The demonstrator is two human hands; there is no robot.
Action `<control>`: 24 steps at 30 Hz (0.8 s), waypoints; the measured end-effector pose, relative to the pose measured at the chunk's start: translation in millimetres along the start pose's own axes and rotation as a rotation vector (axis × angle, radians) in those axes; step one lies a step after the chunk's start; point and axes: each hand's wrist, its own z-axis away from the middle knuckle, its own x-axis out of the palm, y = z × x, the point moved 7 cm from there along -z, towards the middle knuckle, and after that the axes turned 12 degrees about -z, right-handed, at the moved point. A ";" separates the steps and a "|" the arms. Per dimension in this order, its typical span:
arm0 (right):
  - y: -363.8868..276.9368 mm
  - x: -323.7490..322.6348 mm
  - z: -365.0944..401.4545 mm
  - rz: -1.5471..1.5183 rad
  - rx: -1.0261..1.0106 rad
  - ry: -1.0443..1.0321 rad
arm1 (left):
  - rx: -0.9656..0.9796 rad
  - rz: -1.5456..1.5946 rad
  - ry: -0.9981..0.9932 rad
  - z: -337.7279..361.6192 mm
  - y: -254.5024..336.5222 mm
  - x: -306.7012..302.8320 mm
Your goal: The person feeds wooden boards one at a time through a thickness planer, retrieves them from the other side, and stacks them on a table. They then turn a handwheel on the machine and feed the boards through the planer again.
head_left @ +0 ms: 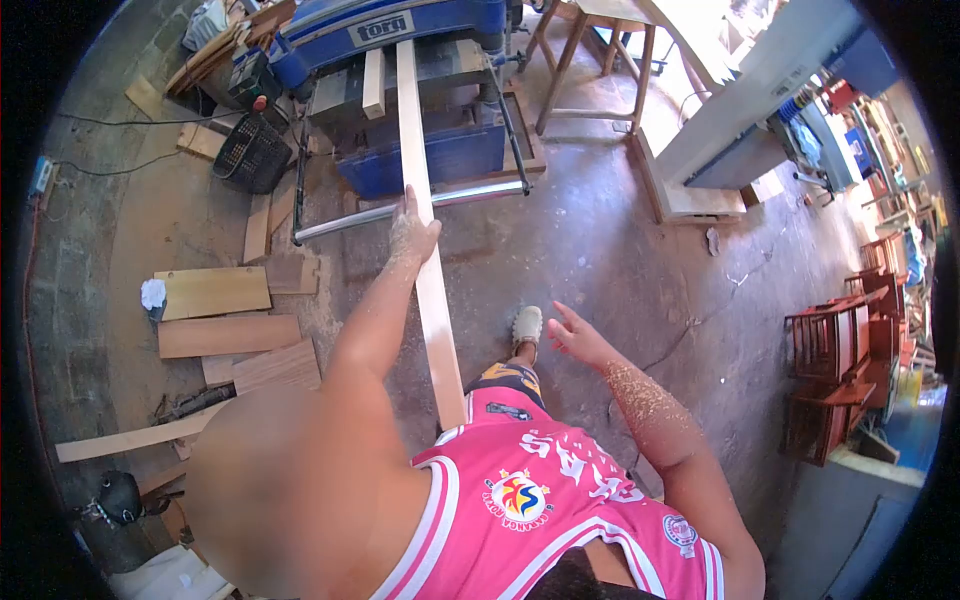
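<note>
Pink sleeveless jersey with white trim and lettering, round emblem, dark yellow-patterned shorts, pale clog

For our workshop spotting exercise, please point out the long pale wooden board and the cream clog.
Long pale wooden board (pixel 432 300): head view, its upper face.
Cream clog (pixel 527 322): head view, its upper.

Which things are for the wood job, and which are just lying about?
Seemingly in use:
long pale wooden board, in the left hand
big blue metal machine

Seemingly just lying about:
black plastic basket
flat brown wooden boards on the floor
</note>
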 end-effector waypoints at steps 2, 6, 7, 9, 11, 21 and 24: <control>-6.0 -26.7 -16.1 0.056 0.048 -0.009 | 0.084 -0.022 0.057 -9.0 1.0 2.3; 2.6 -90.6 -49.7 -0.044 0.125 0.034 | 0.043 -0.003 -0.024 -14.8 8.2 -6.1; 8.9 -103.7 -58.4 -0.050 0.174 0.058 | 0.095 -0.018 0.034 -17.3 5.3 -1.0; 16.7 -138.6 -75.4 -0.017 0.195 0.120 | 0.118 0.006 0.038 -23.3 2.8 4.8; 24.7 -184.0 -94.4 0.008 0.212 0.212 | 0.167 -0.027 0.066 -29.2 5.5 5.6; -165.4 -399.3 -205.6 0.765 -0.162 0.616 | 0.009 -0.127 -0.030 -49.0 20.5 -19.7; -266.8 -495.1 -216.3 0.601 -0.253 1.016 | -0.073 -0.288 -0.056 -52.9 29.9 -27.5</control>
